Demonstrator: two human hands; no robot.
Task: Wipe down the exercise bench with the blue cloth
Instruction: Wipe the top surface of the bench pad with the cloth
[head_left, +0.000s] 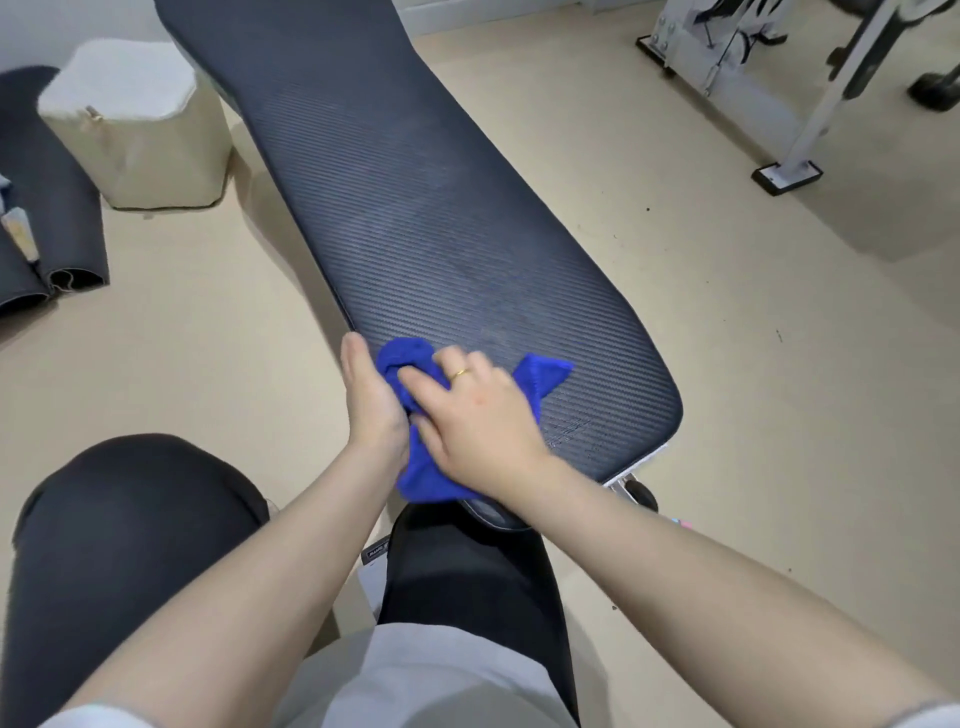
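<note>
Head view: our right hand (478, 410) grips the bunched cloth (423, 475), left hand (371, 400) flat against it at 9 o'clock — wadded, it could miss strips of the surface (441, 234).

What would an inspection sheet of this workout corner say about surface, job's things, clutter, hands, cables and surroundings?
Surface: exercise bench, dark ribbed pad with faint dull patches along its middle.
Job's things: blue cloth, bunched on the bench's near end.
Clutter: beige padded block and rolled dark mats on the floor left of the bench.
Hands: left hand lies straight-fingered against the cloth at the pad's left edge; right hand grips the cloth from above.
Cables: thin dark line on the white machine frame, too small to tell.
Surroundings: beige floor.
</note>
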